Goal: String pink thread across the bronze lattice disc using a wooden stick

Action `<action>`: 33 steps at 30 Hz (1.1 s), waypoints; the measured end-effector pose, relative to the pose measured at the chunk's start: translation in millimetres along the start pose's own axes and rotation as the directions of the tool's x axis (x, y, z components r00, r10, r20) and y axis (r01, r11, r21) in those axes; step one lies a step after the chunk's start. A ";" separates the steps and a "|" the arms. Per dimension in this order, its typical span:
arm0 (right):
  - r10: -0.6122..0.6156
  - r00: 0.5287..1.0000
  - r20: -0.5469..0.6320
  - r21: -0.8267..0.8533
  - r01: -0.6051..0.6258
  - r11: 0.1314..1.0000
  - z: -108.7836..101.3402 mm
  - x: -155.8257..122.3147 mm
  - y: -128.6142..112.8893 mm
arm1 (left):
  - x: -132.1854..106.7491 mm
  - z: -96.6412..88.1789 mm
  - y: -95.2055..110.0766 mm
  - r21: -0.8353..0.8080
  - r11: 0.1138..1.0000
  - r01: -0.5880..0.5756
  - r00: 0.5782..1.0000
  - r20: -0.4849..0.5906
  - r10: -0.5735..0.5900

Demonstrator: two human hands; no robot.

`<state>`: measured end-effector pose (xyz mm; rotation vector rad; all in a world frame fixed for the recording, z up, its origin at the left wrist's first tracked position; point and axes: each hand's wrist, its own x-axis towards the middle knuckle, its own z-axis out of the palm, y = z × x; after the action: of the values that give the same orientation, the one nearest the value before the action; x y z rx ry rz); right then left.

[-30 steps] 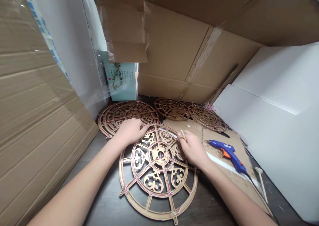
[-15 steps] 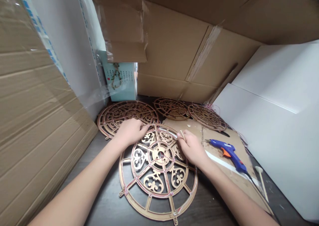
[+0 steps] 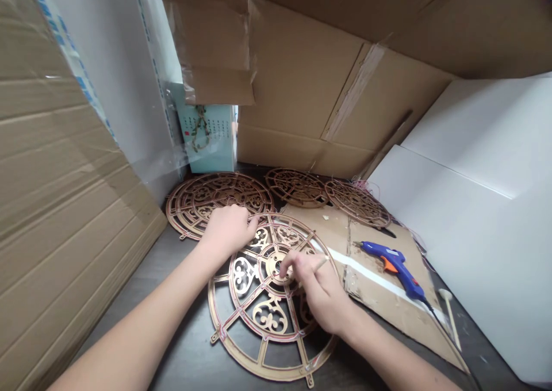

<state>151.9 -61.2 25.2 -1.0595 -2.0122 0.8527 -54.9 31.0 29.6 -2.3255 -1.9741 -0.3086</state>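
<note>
Right hand (image 3: 321,287) clasps a pale stick (image 3: 321,263), blocking part of the openwork disc (image 3: 269,267) on the bench (image 3: 185,345)! Left hand (image 3: 228,230) touches its far side, grip out of sight, can't tell whether it's clenched.

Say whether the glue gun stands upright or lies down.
Lying down: the glue gun rests on the cardboard, one broad side facing up.

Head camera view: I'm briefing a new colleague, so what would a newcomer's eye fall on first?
Most likely the openwork wheel, front and centre on the dark table, with the left hand at its upper left rim and the right hand near its centre, gripping a pale stick. Next, the blue and orange glue gun on the cardboard sheet at right. Darker openwork discs lie behind.
</note>
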 end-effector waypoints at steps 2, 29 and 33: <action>0.023 0.996 0.090 0.078 -0.030 0.997 8.3 -5.1 -7.4 | 0.1 0.8 1.0 0.001 1.000 0.008 1.000 0.002 -0.008; -0.131 0.960 0.248 0.168 0.090 0.982 41.1 -15.3 -26.1 | 0.5 9.5 3.5 -0.050 0.999 0.004 1.000 -0.029 -0.005; -0.189 0.937 0.293 0.151 0.150 0.977 40.1 -15.4 -29.4 | -0.2 9.5 3.8 -0.046 0.999 0.004 0.999 -0.035 -0.006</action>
<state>114.0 -96.7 22.7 -0.7028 -2.2315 1.0885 -50.2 32.0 20.6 -2.3261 -1.9780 -0.3960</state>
